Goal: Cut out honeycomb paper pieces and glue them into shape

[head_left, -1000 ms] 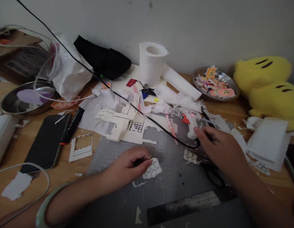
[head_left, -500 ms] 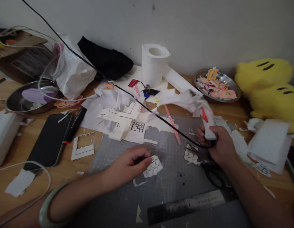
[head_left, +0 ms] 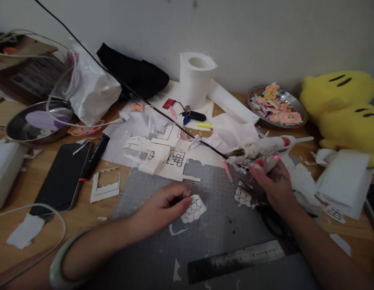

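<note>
My right hand [head_left: 276, 183] is closed round the handle of a white glue gun [head_left: 265, 148] with red parts. Its dirty nozzle points left, a glue stick juts from its back end, and a small red light glows on it. My left hand [head_left: 171, 205] rests low over the mat, thumb and fingers pinching the edge of a white paper piece [head_left: 195, 209] drawn with black circles. A similar circle-patterned piece [head_left: 243, 195] lies on the grey cutting mat [head_left: 217, 241] below the glue gun, beside dark scissors [head_left: 270, 221] partly hidden by my right hand.
A metal ruler [head_left: 235, 261] lies at the mat's front. Cut paper [head_left: 161, 159] and a paper roll [head_left: 196, 80] are behind. At left lie a phone [head_left: 61, 177] and black marker [head_left: 95, 157]; at right, a scrap-filled bowl [head_left: 296, 102] and yellow plush [head_left: 341, 117]. A black cable [head_left: 132, 88] crosses over.
My right hand has turned the glue gun from a blurred, steep pose to lie nearly level, nozzle to the left. My left hand and its paper piece have hardly moved.
</note>
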A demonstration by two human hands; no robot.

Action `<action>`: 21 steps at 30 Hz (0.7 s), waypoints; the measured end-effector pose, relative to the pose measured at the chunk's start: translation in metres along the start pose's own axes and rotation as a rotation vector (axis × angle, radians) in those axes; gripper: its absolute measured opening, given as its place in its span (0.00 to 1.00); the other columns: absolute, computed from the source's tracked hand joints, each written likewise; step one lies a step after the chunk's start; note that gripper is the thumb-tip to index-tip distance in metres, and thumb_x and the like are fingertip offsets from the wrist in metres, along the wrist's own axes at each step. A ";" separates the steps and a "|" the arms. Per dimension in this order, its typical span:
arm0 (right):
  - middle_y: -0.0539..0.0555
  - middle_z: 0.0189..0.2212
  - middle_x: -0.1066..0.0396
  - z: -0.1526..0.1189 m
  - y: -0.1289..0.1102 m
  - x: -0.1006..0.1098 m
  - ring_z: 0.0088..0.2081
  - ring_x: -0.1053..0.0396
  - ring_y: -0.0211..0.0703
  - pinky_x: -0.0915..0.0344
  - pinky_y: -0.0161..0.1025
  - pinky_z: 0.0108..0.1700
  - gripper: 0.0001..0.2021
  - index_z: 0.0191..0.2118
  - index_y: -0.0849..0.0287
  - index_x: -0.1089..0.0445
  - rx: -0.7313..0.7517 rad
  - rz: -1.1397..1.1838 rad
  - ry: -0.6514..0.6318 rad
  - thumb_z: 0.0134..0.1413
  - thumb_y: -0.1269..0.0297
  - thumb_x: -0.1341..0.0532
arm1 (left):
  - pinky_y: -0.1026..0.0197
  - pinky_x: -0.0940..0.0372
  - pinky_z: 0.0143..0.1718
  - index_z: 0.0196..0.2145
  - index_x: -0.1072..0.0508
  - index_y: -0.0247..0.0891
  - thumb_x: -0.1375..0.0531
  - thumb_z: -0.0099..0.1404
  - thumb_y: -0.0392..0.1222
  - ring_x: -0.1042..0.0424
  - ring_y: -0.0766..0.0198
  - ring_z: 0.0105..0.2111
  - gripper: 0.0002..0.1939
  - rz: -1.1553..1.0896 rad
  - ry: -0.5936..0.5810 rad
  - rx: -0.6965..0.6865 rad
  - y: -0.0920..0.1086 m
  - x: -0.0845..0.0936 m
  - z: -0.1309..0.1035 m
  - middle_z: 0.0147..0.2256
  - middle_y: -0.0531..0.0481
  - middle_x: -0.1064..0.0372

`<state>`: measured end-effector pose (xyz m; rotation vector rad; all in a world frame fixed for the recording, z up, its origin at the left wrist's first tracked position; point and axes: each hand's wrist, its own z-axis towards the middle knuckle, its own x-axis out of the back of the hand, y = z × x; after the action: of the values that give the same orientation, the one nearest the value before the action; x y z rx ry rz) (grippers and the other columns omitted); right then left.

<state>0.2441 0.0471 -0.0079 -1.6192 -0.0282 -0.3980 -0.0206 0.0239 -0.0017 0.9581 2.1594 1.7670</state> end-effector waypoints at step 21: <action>0.52 0.18 0.34 0.003 -0.003 0.003 0.23 0.37 0.45 0.45 0.39 0.27 0.10 0.22 0.56 0.35 0.300 -0.658 -0.300 0.36 0.55 0.39 | 0.65 0.46 0.26 0.22 0.42 0.38 0.51 0.62 0.45 0.45 0.68 0.25 0.13 0.034 -0.035 -0.001 0.001 0.000 0.001 0.22 0.56 0.46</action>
<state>0.2471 0.0499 -0.0040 -1.3269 -0.8264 -0.6132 -0.0195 0.0248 -0.0012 1.0232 2.1337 1.7528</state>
